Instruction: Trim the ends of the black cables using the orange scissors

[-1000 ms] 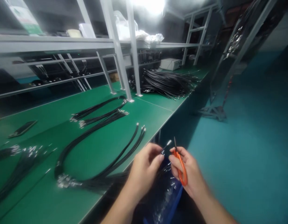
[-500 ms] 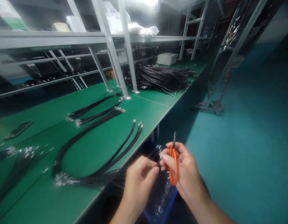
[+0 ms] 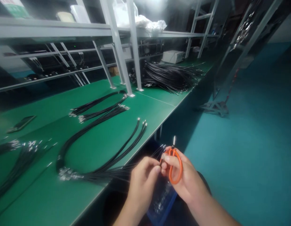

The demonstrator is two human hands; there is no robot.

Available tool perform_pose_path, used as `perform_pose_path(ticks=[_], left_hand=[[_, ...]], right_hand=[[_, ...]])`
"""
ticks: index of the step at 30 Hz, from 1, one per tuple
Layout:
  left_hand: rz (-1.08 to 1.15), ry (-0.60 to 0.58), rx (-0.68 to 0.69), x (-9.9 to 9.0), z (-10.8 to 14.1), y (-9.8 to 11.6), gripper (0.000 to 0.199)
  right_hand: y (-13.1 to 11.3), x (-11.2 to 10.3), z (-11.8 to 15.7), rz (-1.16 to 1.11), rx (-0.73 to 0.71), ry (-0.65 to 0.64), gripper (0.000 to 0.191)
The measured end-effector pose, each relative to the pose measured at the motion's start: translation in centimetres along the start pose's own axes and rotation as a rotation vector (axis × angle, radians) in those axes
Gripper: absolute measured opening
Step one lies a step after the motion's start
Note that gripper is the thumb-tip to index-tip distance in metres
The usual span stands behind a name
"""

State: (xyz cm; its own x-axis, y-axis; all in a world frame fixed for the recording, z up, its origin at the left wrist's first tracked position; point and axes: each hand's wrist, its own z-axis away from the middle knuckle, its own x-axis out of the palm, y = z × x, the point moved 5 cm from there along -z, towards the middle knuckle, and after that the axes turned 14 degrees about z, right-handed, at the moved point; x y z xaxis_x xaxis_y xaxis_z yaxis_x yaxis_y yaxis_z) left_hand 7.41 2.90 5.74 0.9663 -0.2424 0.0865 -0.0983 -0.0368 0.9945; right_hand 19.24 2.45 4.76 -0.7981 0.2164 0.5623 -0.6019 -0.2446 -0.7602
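Past the bench edge, my left hand [image 3: 145, 177] pinches the end of a black cable between thumb and fingertips. My right hand [image 3: 179, 169] is closed around orange-handled scissors [image 3: 182, 171], their short blades pointing up and away. Its thumb and a finger also meet at the tip of the cable, close to the left fingertips; a small pale piece there is too blurred to name. Thin black cables [image 3: 107, 176] run from a bunch on the bench toward my left hand. Under my hands is a blue bin [image 3: 159, 204] holding small shiny pieces.
On the green bench [image 3: 96, 150] lie looped bundles of black cables [image 3: 72, 139] with metal ends, and a phone-like flat object [image 3: 21, 124]. A large cable pile [image 3: 171, 75] lies farther back beside white shelf posts [image 3: 133, 50] and a white box [image 3: 173, 56].
The scissors have turned in my right hand, so their handle loops show wider and the blades look shorter. Both hands stay together at the cable end. The view has shifted slightly.
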Motion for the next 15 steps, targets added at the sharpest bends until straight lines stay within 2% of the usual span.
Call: perform_pose_path(ticks=[6,11,15], left_hand=[[0.155,0.085,0.001,-0.5,-0.4,0.9,0.012],[0.465,-0.059,-0.084,-0.2,-1.1,1.1,0.012],[0.531,-0.018,-0.072,-0.6,-1.1,0.8,0.009]], right_hand=[[0.8,1.6,0.7,0.0,-0.032,-0.022,0.028],[0.9,1.8,0.7,-0.008,-0.063,-0.097,0.023],[1.2,1.3,0.5,0.005,-0.057,-0.068,0.023]])
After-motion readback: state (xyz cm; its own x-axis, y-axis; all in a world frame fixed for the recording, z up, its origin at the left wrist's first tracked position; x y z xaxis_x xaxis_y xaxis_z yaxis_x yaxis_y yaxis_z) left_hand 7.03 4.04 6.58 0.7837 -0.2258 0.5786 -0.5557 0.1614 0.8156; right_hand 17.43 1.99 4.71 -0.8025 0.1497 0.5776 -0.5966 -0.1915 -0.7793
